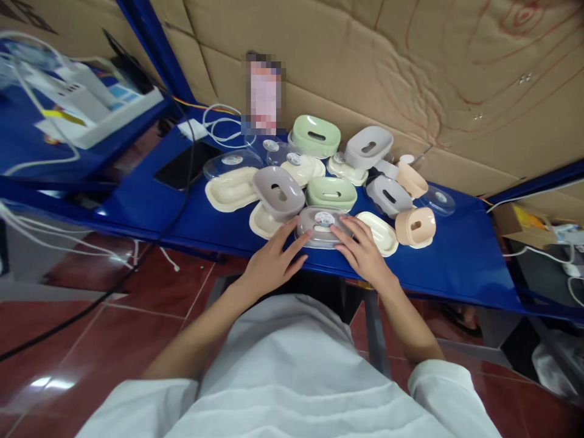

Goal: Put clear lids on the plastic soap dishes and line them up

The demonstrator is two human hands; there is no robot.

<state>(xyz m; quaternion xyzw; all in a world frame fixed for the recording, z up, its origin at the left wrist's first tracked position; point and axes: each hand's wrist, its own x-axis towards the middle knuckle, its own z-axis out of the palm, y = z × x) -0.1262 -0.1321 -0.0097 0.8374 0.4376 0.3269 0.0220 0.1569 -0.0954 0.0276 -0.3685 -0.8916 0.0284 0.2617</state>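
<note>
A clear plastic lid (324, 219) with a round sticker lies at the table's front edge, with a grey slotted shape showing through it. My left hand (277, 260) rests its fingertips on the lid's left end, the thumb held apart. At the right end, the fingers of my right hand (364, 250) touch the lid from above and the side. Just left of it sits a grey slotted box (279, 193) tilted on a cream tray (262, 221). A green slotted box (331, 192) stands right behind the lid. Beside my right hand lies another cream tray (378, 233).
Peach boxes (416, 226), a grey box (369, 147), a green box (316, 135) and several clear lids (232, 160) crowd the blue table (460, 261). To the left are a black phone (182, 165), white cable (225, 131) and hanging black cable (188, 176). Cardboard (337, 67) walls the back.
</note>
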